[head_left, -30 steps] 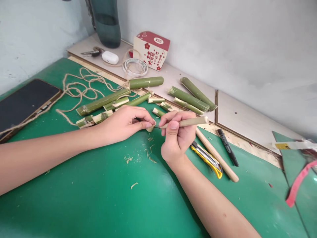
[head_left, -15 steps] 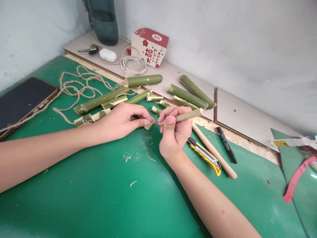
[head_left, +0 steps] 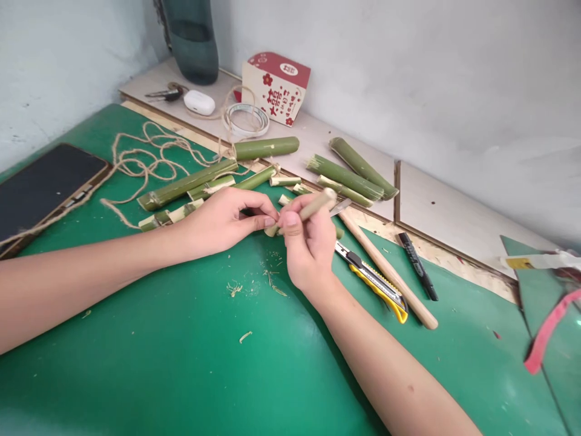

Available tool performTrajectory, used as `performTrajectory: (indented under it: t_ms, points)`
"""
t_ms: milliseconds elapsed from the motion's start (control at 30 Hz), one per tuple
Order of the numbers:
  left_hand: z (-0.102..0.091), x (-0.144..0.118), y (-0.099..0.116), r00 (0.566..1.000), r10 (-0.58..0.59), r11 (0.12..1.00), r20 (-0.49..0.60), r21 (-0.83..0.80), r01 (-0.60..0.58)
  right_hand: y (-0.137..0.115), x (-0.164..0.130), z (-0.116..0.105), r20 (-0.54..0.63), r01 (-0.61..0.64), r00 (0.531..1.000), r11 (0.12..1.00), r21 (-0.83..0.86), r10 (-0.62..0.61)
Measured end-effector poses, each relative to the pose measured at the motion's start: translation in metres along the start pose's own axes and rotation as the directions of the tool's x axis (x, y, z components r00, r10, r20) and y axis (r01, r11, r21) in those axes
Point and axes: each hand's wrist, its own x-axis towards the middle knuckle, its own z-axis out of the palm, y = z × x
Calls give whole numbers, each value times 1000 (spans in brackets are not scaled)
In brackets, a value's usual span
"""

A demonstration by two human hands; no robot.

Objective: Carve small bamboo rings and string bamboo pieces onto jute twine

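Note:
My left hand is closed in a pinch on a small pale piece of bamboo just above the green mat. Close beside it, my right hand wraps round a pale wooden handle like an awl's, held like a pen with its butt end pointing up and right. Its tip is hidden behind my fingers at the small piece. Right of my right hand lie a yellow box cutter and a tool with a long wooden handle. Bamboo shavings are scattered below my hands.
Behind my hands lie several green bamboo lengths and loose twine. A phone rests at the left, a black marker at the right. A tape roll, red-and-white box and dark bottle stand along the wall.
My right hand has moved left, up against my left fingers, and the wooden handle has tilted more steeply upward. Its thin dark tip, visible before, is now hidden. My left hand has hardly moved.

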Motion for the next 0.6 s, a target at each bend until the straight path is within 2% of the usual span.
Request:
performTrajectory:
  t_ms: [133, 267, 400, 533, 600]
  points:
    - [0, 0, 0, 1000, 0, 1000, -8, -12, -1, 1, -1, 1, -117, 57, 992, 997, 43, -52]
    - [0, -1, -1, 999, 35, 999, 14, -15, -35, 3, -2, 2, -52, -13, 999, 999, 53, 15]
    - [0, 0, 0, 1000, 15, 1000, -4, -14, -15, 1, -2, 1, -91, 30, 996, 999, 41, -26]
    - [0, 0, 0, 1000, 28, 1000, 6, -2, -28, -1, -3, 0, 0, -16, 1000, 999, -32, 16]
    - [0, 1, 1, 1000, 11, 1000, -2, -1, -11, -1, -3, 0, -27, 9, 1000, 999, -39, -10]
